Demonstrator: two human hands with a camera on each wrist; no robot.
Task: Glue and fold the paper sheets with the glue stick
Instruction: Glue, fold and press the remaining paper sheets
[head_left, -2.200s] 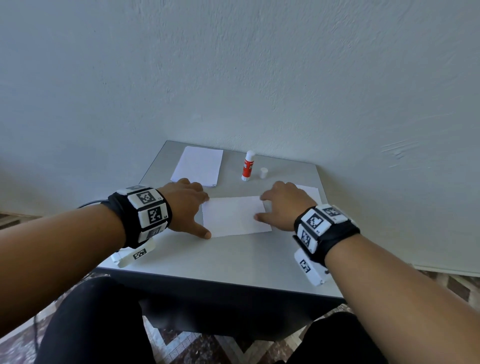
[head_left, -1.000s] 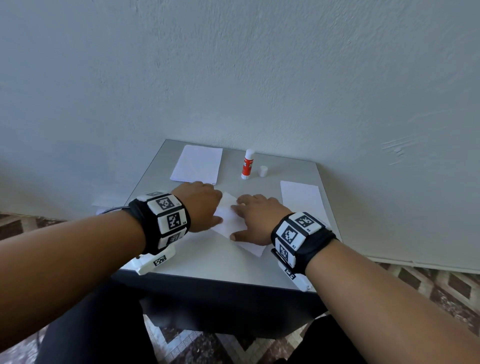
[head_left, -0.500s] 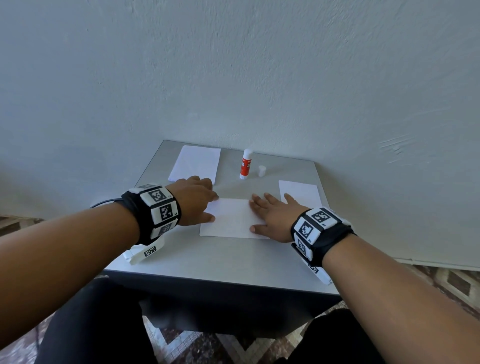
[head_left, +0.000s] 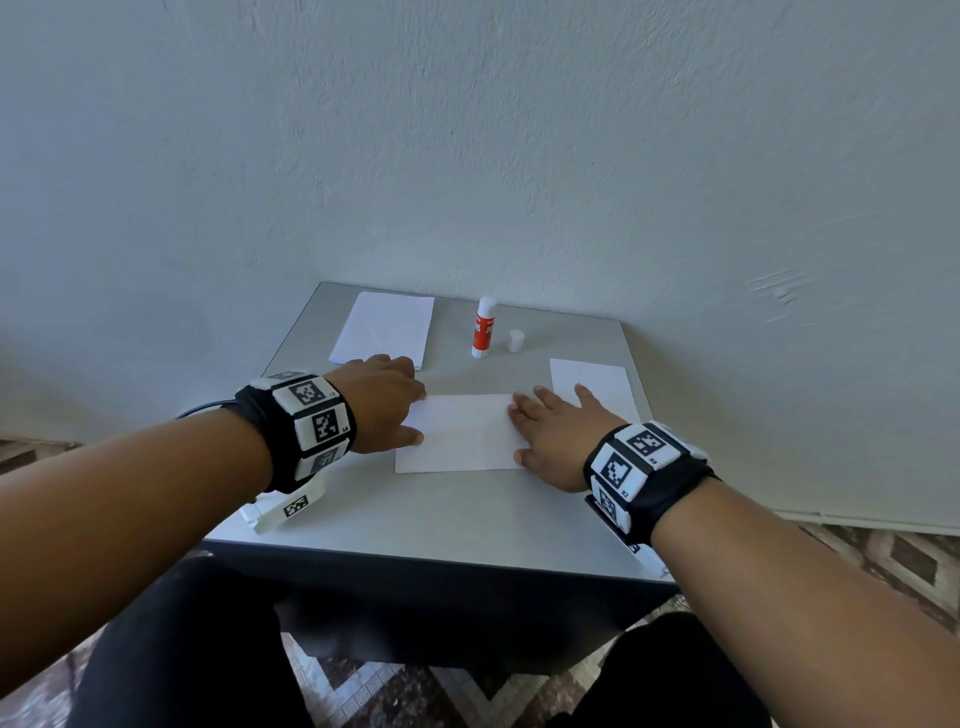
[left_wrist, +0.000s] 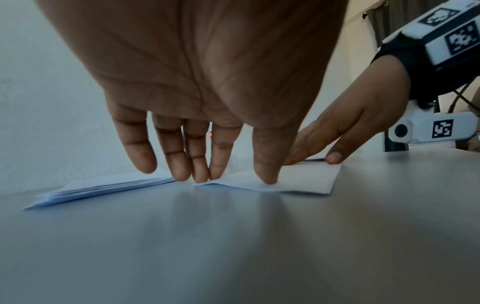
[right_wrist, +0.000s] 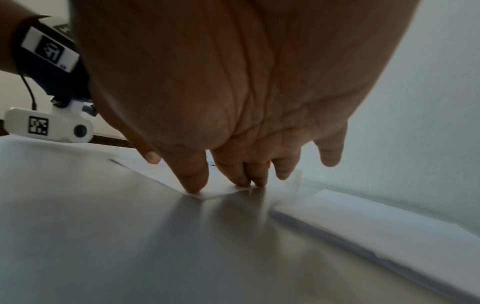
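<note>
Pressing down with extended fingers, your left hand (head_left: 382, 402) pins the left edge of the folded paper sheet (head_left: 460, 434) at the centre of the grey table (head_left: 415, 512). Your right hand (head_left: 558, 434) lies flat and open on its right edge. A paper stack (head_left: 382, 327) sits at 11 o'clock, the uncapped glue stick (head_left: 484, 327) and its cap (head_left: 515, 340) stand upright at 12 o'clock, and another sheet (head_left: 597, 379) lies at 2 o'clock.

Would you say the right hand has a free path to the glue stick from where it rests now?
Probably yes. The right hand lies flat on the folded paper, and the uncapped glue stick stands upright beyond it with only bare table between; its cap stands just beside it.
</note>
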